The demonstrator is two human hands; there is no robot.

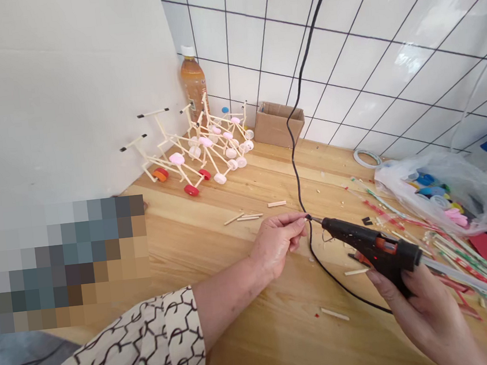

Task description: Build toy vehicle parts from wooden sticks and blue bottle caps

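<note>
In the head view, my right hand [431, 308] is wrapped round the grip of a black hot glue gun [363, 242]. The gun's metal nozzle points left, right at the fingertips of my left hand [276, 243]. Those fingers pinch a small dark piece [308, 217], mostly hidden by the thumb and finger; its exact kind is unclear. Nozzle and piece are touching or nearly so. Short wooden sticks [249, 217] lie on the table just beyond my left hand. Another stick [334, 314] lies nearer, between my hands.
Several stick-built carts [204, 143] with bottle-cap wheels stand at the back left, before a drink bottle [193, 80]. A cardboard box [279, 125], a tape roll [367, 158] and a plastic bag of caps [440, 194] line the wall side. A black cable [295, 159] crosses the table [241, 322].
</note>
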